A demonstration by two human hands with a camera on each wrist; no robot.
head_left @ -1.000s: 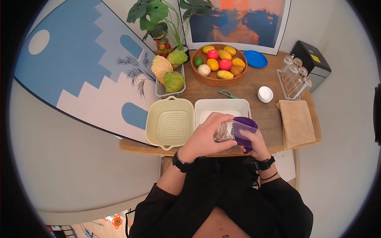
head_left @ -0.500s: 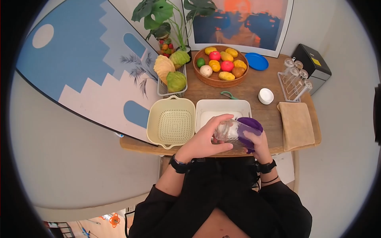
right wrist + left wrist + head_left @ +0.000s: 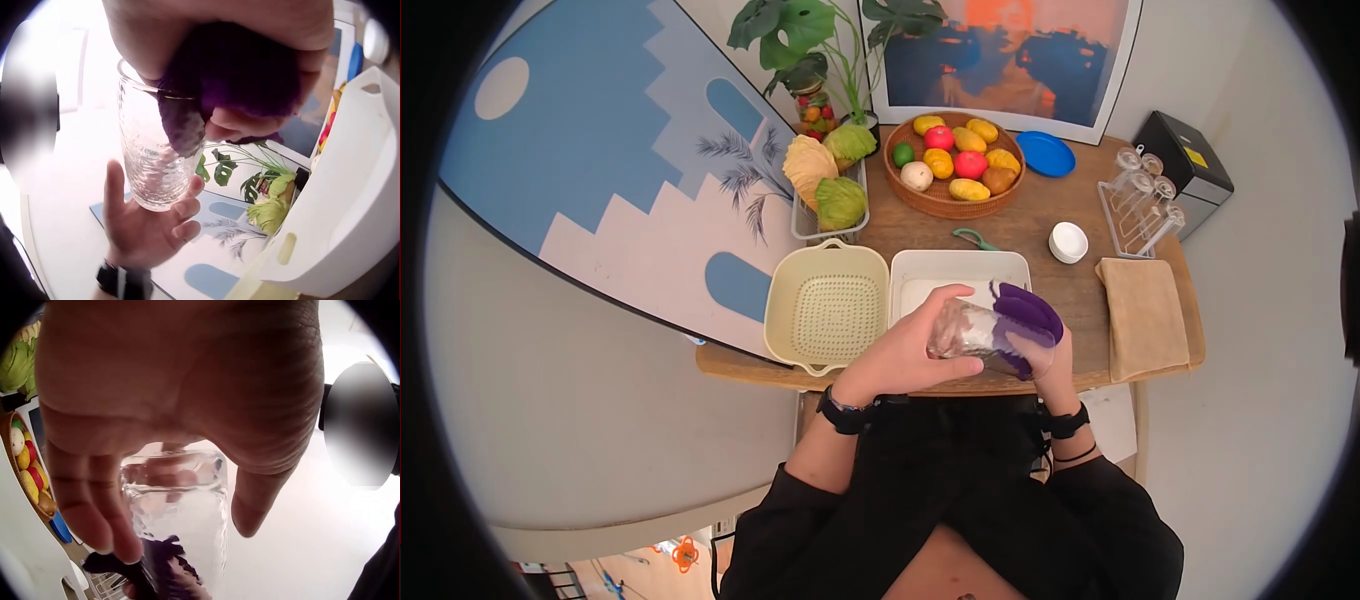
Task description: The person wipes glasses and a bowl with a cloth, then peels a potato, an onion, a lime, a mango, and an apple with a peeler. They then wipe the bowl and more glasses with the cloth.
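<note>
Pale and brown tones

A pale wall [image 3: 1280, 340] stands at three o'clock. The surface [image 3: 1050, 207] is of brown wood. One framed picture [image 3: 600, 160] leans at ten o'clock, another picture [image 3: 1000, 75] at one. Light brown floor [image 3: 658, 583] appears at seven o'clock.

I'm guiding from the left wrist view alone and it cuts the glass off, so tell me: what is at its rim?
Observer: In the right wrist view, the right hand grips a purple cloth that crosses the rim of the glass.
Operator: My picture may also miss things to the person's left. What's there?
Observer: The head view shows a pale yellow colander to the left of the white tub.
Operator: And over on the right?
Observer: A folded tan cloth lies at the right end of the table.
</note>
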